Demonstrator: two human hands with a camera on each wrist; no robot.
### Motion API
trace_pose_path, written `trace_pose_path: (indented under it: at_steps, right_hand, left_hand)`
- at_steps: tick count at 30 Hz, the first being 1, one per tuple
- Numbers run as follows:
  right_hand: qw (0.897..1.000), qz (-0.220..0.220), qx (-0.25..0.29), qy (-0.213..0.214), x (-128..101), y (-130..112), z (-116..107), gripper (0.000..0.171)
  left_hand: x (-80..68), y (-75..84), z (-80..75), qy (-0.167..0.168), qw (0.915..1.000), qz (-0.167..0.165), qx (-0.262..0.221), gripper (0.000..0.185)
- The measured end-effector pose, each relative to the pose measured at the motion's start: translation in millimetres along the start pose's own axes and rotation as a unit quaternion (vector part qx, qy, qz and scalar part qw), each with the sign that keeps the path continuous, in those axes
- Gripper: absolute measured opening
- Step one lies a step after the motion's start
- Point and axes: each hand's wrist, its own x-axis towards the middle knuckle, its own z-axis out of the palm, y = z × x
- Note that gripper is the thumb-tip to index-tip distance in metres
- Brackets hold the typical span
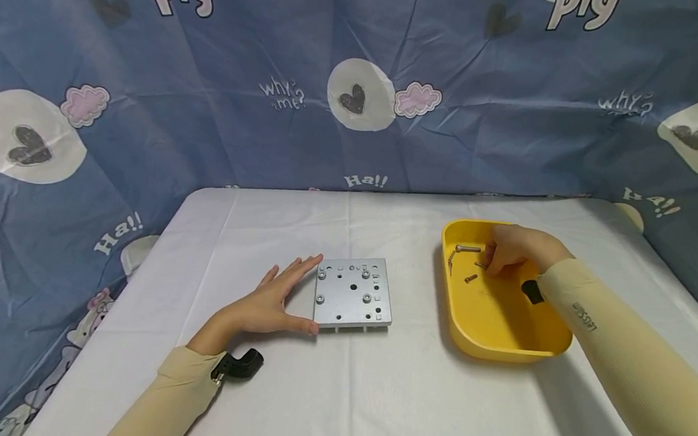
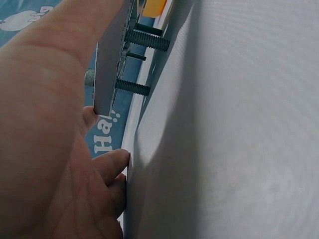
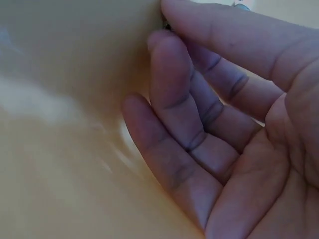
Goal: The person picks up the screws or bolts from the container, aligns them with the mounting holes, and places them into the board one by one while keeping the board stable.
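Several small screws (image 1: 468,263) lie in the yellow tray (image 1: 503,335) on my right side, and my right hand (image 1: 511,249) is already down among them. My fingertips (image 3: 164,42) touch the tray floor close to one screw, with the thumb above them, but I cannot tell if I have really pinched it, because the fingers hide it. The longest screw lies almost left to right near the far wall of the tray; the shorter ones are turned at different angles. My right hand is clearly the nearer one to them.

The plate (image 1: 353,293) lies to the left of the tray, well apart from it, flat on the white cloth (image 1: 370,400). My left hand (image 1: 266,304) rests open beside it, fingers straight, with the thumb against its near left corner and the fingers along its left edge.

The plate is grey metal, square, matte, with many holes. Some bolts (image 2: 144,40) already stand in it, and their dark threads come out under it. The tray is smooth, glossy plastic with rounded corners. The cloth is soft and a little wrinkled.
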Motion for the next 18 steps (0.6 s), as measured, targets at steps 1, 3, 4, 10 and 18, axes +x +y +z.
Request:
trace_pose_path:
  at_steps: [1,3,4,10,18]
  right_hand:
    - [1.000,-0.002,0.003,-0.005,-0.8,0.3,0.4,0.012]
    - [1.000,-0.005,0.009,-0.010,-2.1,0.2,1.3,0.013]
    - [1.000,-0.006,0.011,-0.009,-2.3,-0.1,1.3,0.013]
    - [0.999,0.002,0.032,-0.005,-1.2,1.5,-0.7,0.013]
    - [1.000,0.000,0.031,0.003,0.0,-1.4,1.5,0.014]
  left_hand:
    - [0.1,-0.1,0.2,0.000,1.0000,0.000,0.000,0.125]
    - [0.3,-0.1,0.5,0.001,1.0000,-0.001,0.000,0.126]
    - [0.2,-0.1,0.2,0.001,1.0000,0.000,0.000,0.126]
    - [1.4,0.3,-0.5,-0.002,1.0000,-0.001,0.001,0.125]
    - [1.0,-0.9,-1.0,-0.008,0.9999,-0.005,0.005,0.126]
